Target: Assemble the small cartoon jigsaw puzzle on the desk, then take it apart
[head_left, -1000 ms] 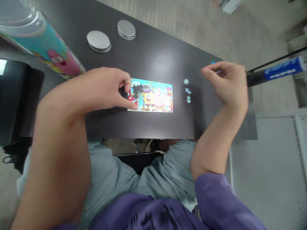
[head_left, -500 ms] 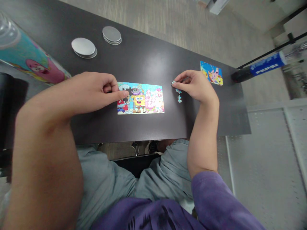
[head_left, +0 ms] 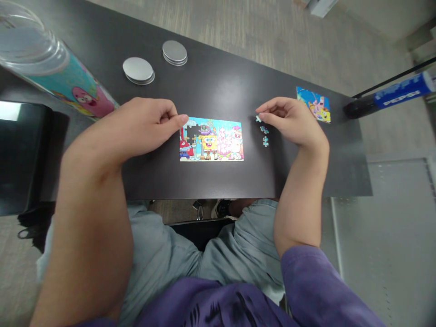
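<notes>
A colourful cartoon jigsaw puzzle [head_left: 225, 141] lies flat on the dark table, mostly assembled, with a dark gap in its upper left part. My left hand [head_left: 155, 122] is at the puzzle's upper left corner, thumb and fingers closed; whatever they pinch is hidden. Off the puzzle's right side, my right hand [head_left: 289, 119] pinches a small light-blue puzzle piece [head_left: 258, 118] at or just above the table. Two more loose pieces, one a blue puzzle piece [head_left: 264, 130] and the other a lower puzzle piece [head_left: 265, 141], lie just below it.
Two stacks of silver discs, a left stack [head_left: 138, 70] and a right stack [head_left: 175, 52], sit toward the far edge. A cartoon-printed clear container [head_left: 78, 86] stands at left. Beyond my right hand are a blue picture card [head_left: 315, 104] and a Pepsi bottle [head_left: 384, 97].
My left hand has drawn back from the gap to the puzzle's upper left corner. The piece at my right fingertips shows more fully. The whole view has shifted, moving the scene rightward.
</notes>
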A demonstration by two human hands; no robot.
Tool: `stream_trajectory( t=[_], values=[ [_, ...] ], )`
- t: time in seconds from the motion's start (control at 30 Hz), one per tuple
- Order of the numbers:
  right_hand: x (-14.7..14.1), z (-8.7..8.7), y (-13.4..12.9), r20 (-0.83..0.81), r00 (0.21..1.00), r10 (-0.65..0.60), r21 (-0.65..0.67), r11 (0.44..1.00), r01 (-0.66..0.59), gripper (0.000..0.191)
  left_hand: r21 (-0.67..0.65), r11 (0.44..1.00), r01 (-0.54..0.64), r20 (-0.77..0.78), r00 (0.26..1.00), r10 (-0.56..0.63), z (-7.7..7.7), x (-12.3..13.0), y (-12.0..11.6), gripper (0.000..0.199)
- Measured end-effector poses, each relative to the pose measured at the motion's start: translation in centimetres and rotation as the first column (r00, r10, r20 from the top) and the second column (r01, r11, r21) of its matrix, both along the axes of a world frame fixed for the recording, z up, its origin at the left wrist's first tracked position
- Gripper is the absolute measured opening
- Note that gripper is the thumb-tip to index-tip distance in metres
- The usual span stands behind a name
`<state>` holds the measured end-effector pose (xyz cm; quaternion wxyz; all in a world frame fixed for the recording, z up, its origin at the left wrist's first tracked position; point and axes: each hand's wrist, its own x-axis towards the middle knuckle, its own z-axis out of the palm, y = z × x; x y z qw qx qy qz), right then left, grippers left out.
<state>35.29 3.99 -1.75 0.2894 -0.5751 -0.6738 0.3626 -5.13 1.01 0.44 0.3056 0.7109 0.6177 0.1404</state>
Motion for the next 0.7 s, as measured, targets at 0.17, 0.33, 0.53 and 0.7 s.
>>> stream_trajectory(
  t=[0.17, 0.33, 0.53, 0.7],
  values=[
    [-0.2, -0.2, 0.1, -0.071, 0.996, -0.050, 0.010, 0.999, 0.051, 0.023, -0.014, 1.000, 0.020, -0.025, 0.999, -0.021, 0.1, -0.2, 0.0, 0.035],
    [0.3, 1.3, -0.6, 0.158, 0.979, -0.130, 0.050, 0.991, 0.123, 0.025, -0.039, 0.999, 0.037, -0.079, 0.996, -0.040, -0.4, -0.6, 0.2, 0.035],
    [0.7, 5.1, -2.7, 0.359, 0.933, -0.031, -0.074, 0.995, 0.062, 0.013, -0.115, 0.992, 0.059, -0.209, 0.974, -0.082, 0.5, -0.3, 0.3, 0.034],
    [1.1, 5.4, -3.5, 0.363, 0.930, 0.063, -0.234, 0.972, 0.025, 0.036, -0.144, 0.987, 0.069, -0.275, 0.956, -0.107, 0.9, 0.0, 0.2, 0.040]
  ],
)
